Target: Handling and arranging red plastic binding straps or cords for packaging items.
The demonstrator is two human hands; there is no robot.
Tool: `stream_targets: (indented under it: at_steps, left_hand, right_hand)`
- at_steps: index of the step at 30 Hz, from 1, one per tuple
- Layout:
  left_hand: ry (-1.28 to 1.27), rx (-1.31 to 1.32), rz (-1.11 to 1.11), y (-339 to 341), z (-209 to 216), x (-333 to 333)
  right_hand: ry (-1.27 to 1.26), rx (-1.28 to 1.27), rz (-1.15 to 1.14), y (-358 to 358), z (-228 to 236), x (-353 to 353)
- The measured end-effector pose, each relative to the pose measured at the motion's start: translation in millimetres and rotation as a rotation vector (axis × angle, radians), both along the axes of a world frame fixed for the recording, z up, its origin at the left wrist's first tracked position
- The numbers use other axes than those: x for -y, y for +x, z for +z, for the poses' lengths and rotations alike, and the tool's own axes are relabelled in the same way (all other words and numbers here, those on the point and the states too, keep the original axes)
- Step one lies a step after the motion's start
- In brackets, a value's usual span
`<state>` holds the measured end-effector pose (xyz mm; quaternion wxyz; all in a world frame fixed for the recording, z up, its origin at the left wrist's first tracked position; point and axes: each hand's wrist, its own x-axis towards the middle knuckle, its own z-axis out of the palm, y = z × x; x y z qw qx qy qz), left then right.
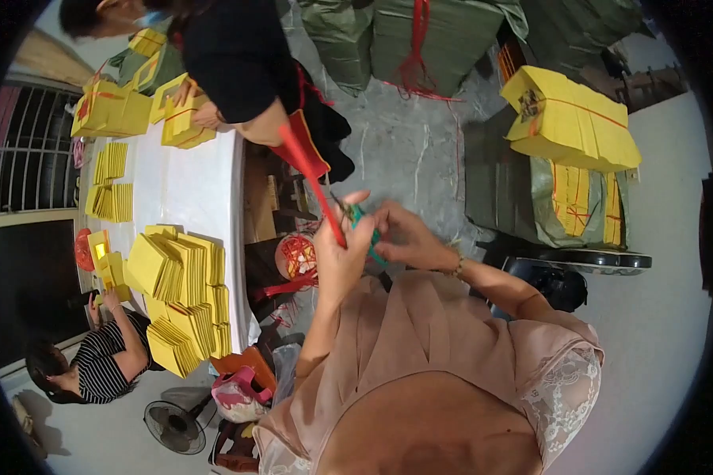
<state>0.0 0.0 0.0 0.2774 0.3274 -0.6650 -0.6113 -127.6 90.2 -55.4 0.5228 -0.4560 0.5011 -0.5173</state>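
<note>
In front of my chest, my left hand (342, 252) is closed around a long red strap (307, 168), which runs from it up and to the left. Just right of it, my right hand (408, 236) has its fingers wrapped round the green handles of a pair of scissors (379, 252). Their dark blades point up and left beside the strap, close to my left thumb and fingers. Whether the blades touch the strap I cannot tell.
On the left, a white-covered table (202, 178) bears stacks of yellow folded cards (178, 273). A person in black (242, 59) handles yellow bundles; another person in stripes (111, 356) works at its far side. Strapped yellow bundles (574, 119) sit at right. A fan (174, 426) stands lower left.
</note>
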Motion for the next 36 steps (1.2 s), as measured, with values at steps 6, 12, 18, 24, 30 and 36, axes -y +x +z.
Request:
stream_targets:
  at_steps: [6, 12, 18, 24, 30, 36]
  left_hand:
    - [-0.166, -0.166, -0.271, -158.4, 70.3, -14.2]
    - [0.308, -0.341, -0.371, -261.3, 143.5, -17.8]
    - [-0.3, -0.612, -0.344, -303.9, 145.3, 20.4]
    - [-0.175, -0.367, -0.076, -287.6, 78.4, 91.8]
    - [-0.079, -0.109, -0.082, -305.2, 27.8, 118.6]
    - [0.134, -0.142, -0.37, -368.2, 18.1, 126.5]
  right_hand:
    - [-0.465, -0.258, -0.36, -135.5, 47.2, -18.5]
    - [-0.43, 0.422, -0.397, -197.7, 73.6, -25.1]
    - [-0.251, 0.304, -0.329, -240.3, 13.1, -24.2]
    - [-0.284, 0.45, -0.658, -331.4, 11.0, -8.8]
    - [-0.401, 0.314, -0.716, -381.3, 54.0, 33.9]
    - [-0.486, 0.204, -0.527, -397.7, 111.3, 121.5]
